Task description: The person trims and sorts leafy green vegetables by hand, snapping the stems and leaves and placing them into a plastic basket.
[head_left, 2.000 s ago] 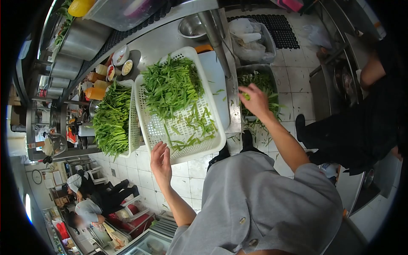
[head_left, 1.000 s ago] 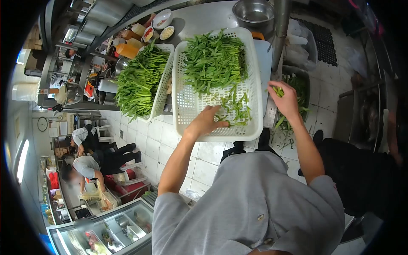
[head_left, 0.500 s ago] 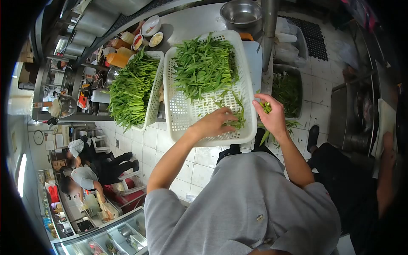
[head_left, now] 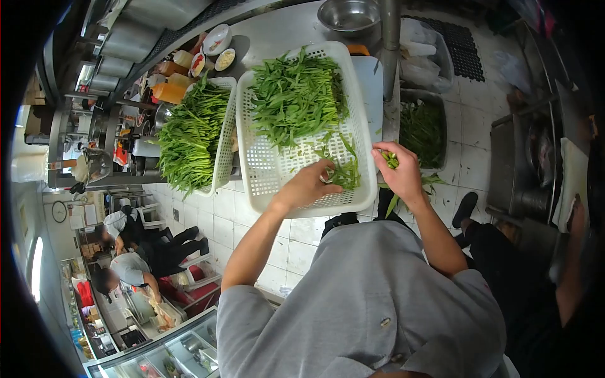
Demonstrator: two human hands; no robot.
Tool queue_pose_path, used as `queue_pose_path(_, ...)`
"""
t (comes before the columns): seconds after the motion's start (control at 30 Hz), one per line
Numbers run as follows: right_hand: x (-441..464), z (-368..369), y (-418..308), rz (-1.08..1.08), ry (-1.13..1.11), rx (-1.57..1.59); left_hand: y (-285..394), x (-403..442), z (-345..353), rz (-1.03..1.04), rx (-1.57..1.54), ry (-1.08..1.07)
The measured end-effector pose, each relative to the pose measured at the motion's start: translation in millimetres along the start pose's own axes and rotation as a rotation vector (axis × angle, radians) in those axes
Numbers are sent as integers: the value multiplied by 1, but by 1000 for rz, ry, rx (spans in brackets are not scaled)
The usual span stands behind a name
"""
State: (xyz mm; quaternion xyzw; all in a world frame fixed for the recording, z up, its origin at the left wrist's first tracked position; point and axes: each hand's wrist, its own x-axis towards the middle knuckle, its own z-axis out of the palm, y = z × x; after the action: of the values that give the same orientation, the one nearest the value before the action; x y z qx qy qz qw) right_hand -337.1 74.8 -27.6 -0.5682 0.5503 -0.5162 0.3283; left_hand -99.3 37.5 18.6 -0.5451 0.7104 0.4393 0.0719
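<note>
A white perforated plastic basket stands in front of me, with a pile of leafy green vegetable stalks in its far part. My left hand is inside the near end, thumb and fingers apart around some loose green leaves. Just off the basket's right edge, my right hand is closed around a bunch of green stalks. Their cut ends stick up by the thumb, and leaves hang out below the hand.
A second white basket heaped with greens sits to the left. Small bowls, sauce bottles and a metal bowl are behind. A bin of greens stands right. Another person's leg is close at right.
My left hand has shifted slightly left, its thumb and fingers now further apart over the loose leaves. The right hand still grips its stalks. The whole view has shifted a little.
</note>
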Motion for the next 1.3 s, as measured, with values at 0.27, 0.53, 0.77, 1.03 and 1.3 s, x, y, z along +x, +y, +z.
queue_pose_path(0.27,-7,-9,10,-11,-29,-59,-21,6,1,101,342,24)
queue_pose_path(0.53,-6,-12,9,32,-37,2,0,33,29,309,272,107)
queue_pose_path(0.77,-17,-35,26,152,31,29,-6,43,32,361,186,39)
queue_pose_path(1.03,-66,-108,76,419,219,-53,35,43,-27,451,-201,313)
queue_pose_path(1.3,-101,-141,112,582,327,-50,161,100,-19,733,-20,495)
